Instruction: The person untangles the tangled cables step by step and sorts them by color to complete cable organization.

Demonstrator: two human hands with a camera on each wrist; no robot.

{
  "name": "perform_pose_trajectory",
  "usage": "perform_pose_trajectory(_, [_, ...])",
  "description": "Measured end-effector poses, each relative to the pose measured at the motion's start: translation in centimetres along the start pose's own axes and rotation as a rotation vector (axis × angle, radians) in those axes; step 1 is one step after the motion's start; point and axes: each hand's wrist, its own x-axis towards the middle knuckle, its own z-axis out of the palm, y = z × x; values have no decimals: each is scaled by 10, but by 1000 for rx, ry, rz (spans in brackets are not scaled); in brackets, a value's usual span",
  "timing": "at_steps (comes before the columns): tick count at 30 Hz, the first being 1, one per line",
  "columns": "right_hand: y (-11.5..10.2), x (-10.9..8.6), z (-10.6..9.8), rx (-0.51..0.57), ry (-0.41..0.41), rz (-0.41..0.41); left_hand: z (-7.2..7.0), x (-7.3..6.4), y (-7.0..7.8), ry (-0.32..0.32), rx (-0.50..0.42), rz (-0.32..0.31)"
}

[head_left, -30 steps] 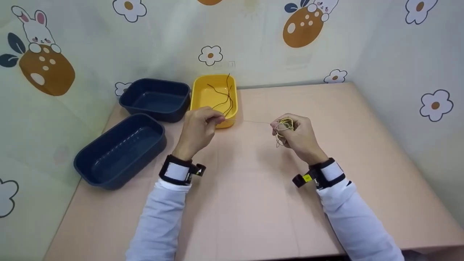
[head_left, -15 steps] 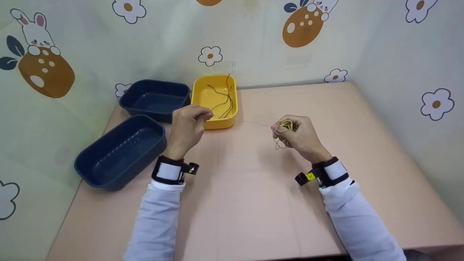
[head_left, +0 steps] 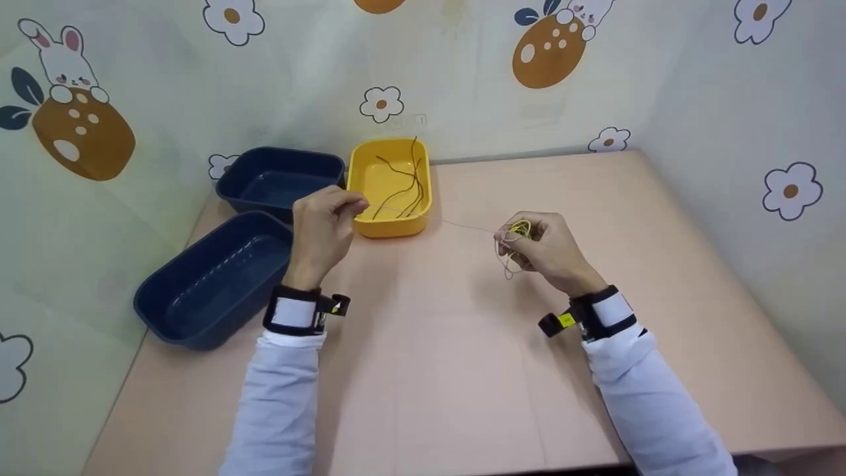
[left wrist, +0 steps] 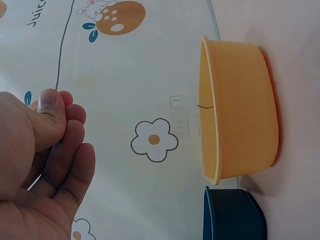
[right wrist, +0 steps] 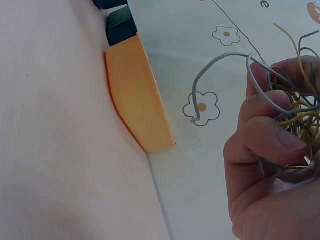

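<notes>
My left hand (head_left: 324,228) pinches one thin pale string (head_left: 456,223) between thumb and forefinger, up in front of the yellow bin. Across the gap the string runs nearly straight to my right hand (head_left: 545,248), which grips a tangled bundle of yellow and pale strings (head_left: 521,229). A few loops dangle below those fingers. The right wrist view shows the bundle (right wrist: 300,112) close up, with a loose loop and ends sticking out past the fingers. Several dark strings (head_left: 415,178) lie in the yellow bin (head_left: 393,229).
Two dark blue bins stand at the left: one at the back (head_left: 281,182) beside the yellow bin, the other (head_left: 211,291) nearer and set at an angle. A pink cloth covers the table (head_left: 449,370). Patterned wall sheets close off the back and sides.
My left hand has moved left, and the length of string between the hands has grown. My right hand has stayed nearly in place with the bundle.
</notes>
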Motion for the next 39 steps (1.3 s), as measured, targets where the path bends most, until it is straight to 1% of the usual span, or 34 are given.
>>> perform_pose_trajectory(6, [0, 0, 0, -9, -16, -14, -2, 1, -2, 14, 0, 5])
perform_pose_trajectory(12, [1, 0, -1, -7, -28, -17, -5, 1, -7, 57, 16, 3])
perform_pose_trajectory(17, [1, -1, -1, -10, -36, -21, -6, 1, -9, 74, 26, 6])
perform_pose_trajectory(24, [-2, -2, 0, 8, -27, -29, -9, 0, -12, 86, 47, -19])
perform_pose_trajectory(31, [-1, -1, 1, 35, 4, -33, -11, 0, -15, 119, 59, -35])
perform_pose_trajectory(34, [0, 1, 2, 62, 18, -32, -12, 0, -16, 109, 47, -38])
perform_pose_trajectory(39, [2, 2, 2, 152, 55, -31, -13, 0, -17, 54, 17, -50])
